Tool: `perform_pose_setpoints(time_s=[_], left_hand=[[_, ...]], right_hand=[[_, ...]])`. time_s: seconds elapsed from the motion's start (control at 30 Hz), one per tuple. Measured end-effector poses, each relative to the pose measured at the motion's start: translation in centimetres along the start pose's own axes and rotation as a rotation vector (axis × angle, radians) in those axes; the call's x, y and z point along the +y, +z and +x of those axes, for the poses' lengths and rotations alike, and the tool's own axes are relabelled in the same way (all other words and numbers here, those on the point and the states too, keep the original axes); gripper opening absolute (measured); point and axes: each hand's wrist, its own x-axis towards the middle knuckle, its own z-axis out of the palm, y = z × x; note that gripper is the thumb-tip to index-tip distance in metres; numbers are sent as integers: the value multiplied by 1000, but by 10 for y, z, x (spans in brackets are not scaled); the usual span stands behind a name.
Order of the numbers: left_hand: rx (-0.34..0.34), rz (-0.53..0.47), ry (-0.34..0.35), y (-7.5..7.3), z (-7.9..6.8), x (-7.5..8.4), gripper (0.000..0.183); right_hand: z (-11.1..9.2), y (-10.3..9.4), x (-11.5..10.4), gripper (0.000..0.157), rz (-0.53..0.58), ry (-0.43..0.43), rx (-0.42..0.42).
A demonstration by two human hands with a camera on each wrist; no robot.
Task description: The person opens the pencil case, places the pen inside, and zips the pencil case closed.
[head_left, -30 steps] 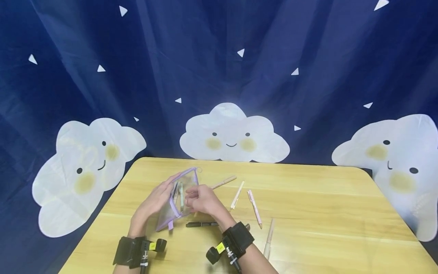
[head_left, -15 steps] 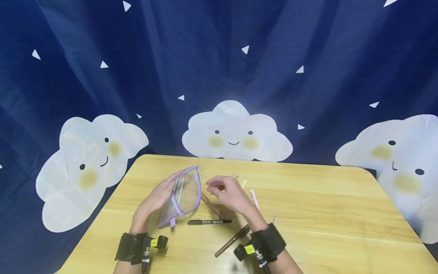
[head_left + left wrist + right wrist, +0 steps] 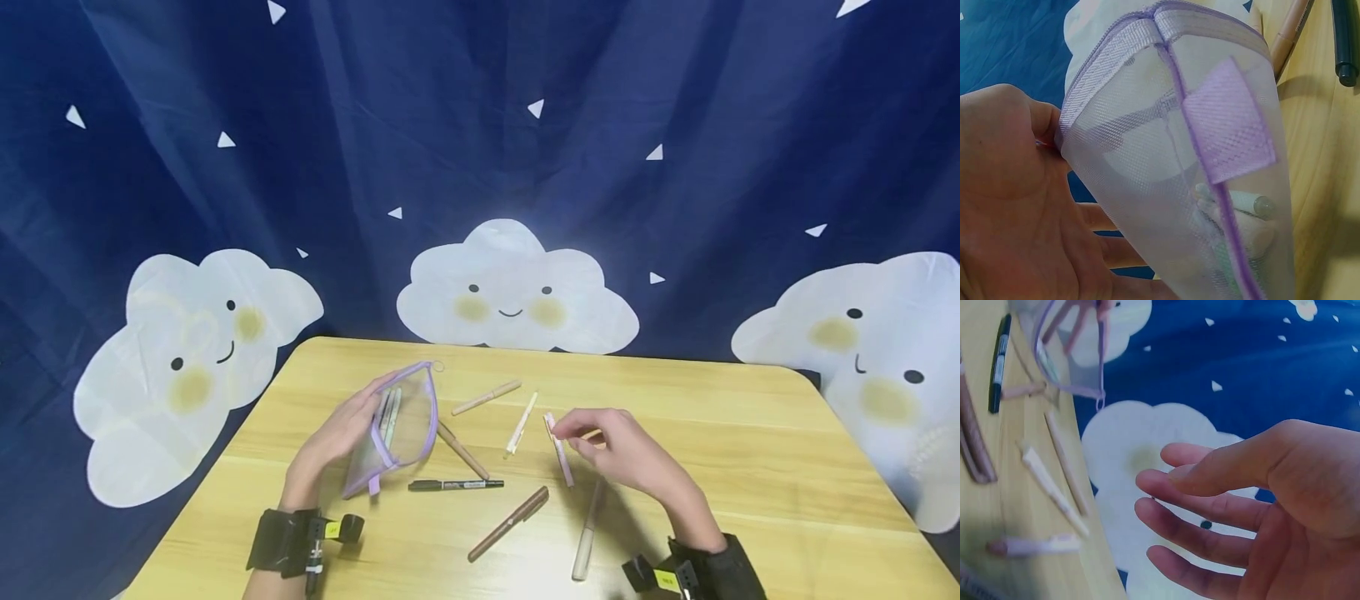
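Note:
My left hand (image 3: 341, 433) holds a see-through mesh pencil pouch with purple trim (image 3: 412, 429), its mouth spread wide toward the right. In the left wrist view the thumb grips the rim of the pouch (image 3: 1129, 181), with fingers behind the mesh. Several pens (image 3: 390, 415), some pale green, lie inside it. Over a pink pen (image 3: 559, 458) on the table hovers my right hand (image 3: 626, 450), fingers loosely bent. Nothing is in that right hand (image 3: 1241, 506) in the right wrist view. Whether its fingertips touch the pink pen cannot be told.
Loose on the wooden table (image 3: 712, 467) lie a cream pen (image 3: 522, 423), a tan pen (image 3: 486, 397), a brown pen (image 3: 463, 450), a black marker (image 3: 456, 485), a dark brown pen (image 3: 508, 525) and a beige pen (image 3: 585, 542). A blue cloud-printed curtain (image 3: 480, 167) hangs behind.
My right hand has drawn away from the pouch's mouth and moved right to the pink pen. The left hand keeps its hold on the pouch in about the same place.

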Motion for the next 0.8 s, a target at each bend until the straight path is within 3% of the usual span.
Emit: perform_pose_setpoints(time_s=[0.23, 0.53, 0.8], left_hand=[[-23, -12, -38, -3, -3, 4, 46], [-27, -5, -37, -3, -5, 4, 46], [-26, 12, -47, -3, -4, 5, 45]], right_hand=[[-12, 2, 11, 28, -84, -11, -50], [-27, 13, 6, 44, -203, -79, -252], [-33, 24, 7, 45, -265, -8, -275]])
